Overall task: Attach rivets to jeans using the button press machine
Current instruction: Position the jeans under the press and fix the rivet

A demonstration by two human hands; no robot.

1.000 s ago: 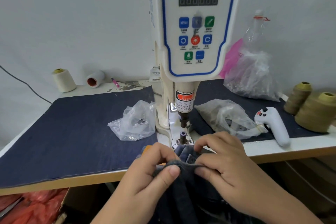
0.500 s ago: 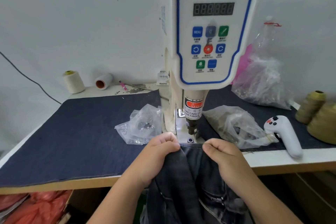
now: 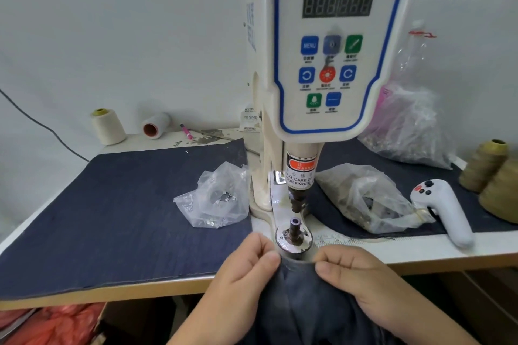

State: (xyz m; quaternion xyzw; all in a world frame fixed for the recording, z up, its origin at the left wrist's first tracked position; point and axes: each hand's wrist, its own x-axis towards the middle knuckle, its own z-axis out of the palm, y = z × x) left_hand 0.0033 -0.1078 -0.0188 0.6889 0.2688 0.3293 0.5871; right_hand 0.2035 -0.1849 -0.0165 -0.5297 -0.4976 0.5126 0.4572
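A: How is the cloth held?
B: Left hand [image 3: 246, 266] and right hand [image 3: 353, 274] each pinch the jeans [image 3: 302, 297] edge, stretched crosswise between them.

A: And the target?
B: The lower die [image 3: 294, 228] stands just beyond that edge, midway between both hands.

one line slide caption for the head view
Both hands pinch the jeans edge just short of the button machine's lower die.

A white handheld controller [image 3: 445, 211] lies right of what look like olive thread cones [image 3: 485, 165]; cream spools [image 3: 108, 126] stand far left.
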